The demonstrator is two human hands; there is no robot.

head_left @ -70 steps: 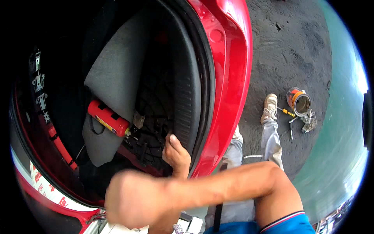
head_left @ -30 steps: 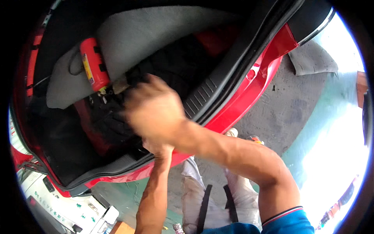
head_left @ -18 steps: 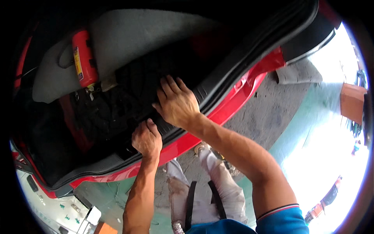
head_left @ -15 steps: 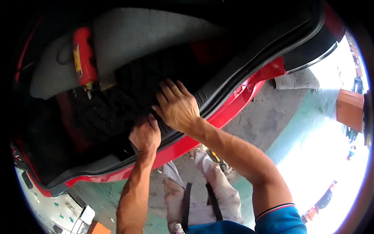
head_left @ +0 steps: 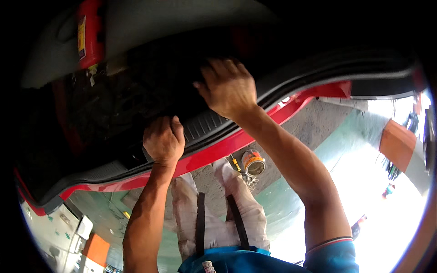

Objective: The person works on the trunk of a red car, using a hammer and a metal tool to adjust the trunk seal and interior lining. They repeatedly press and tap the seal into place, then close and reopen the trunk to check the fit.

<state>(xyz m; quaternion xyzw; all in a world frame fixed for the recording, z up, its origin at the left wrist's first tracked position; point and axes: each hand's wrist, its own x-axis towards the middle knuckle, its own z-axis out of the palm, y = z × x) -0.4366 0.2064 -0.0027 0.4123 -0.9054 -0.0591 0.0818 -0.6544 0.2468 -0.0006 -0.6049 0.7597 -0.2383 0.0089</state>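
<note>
I am bent over the open boot of a red car. My left hand (head_left: 164, 140) is closed over the inner edge of the black ribbed sill trim (head_left: 200, 129), its thumb pointing forward and its fingertips hidden. Farther right, my right hand (head_left: 230, 88) reaches across the trim, palm down. Its fingers stretch into the dark boot with the thumb held apart; the tips blur into shadow, and whether they touch anything is unclear.
A red fire extinguisher (head_left: 92, 34) lies against the grey lining (head_left: 150, 20) in the boot. Below the red body edge (head_left: 218, 144), an open tin (head_left: 253, 163) and a yellow-handled tool (head_left: 236, 164) rest on the floor by my feet. Orange boxes (head_left: 397, 145) stand farther off.
My view has shifted, bringing the tin into sight. Both hands sit farther forward in the picture. My right hand has moved rightward, away from the left, widening the gap between them.
</note>
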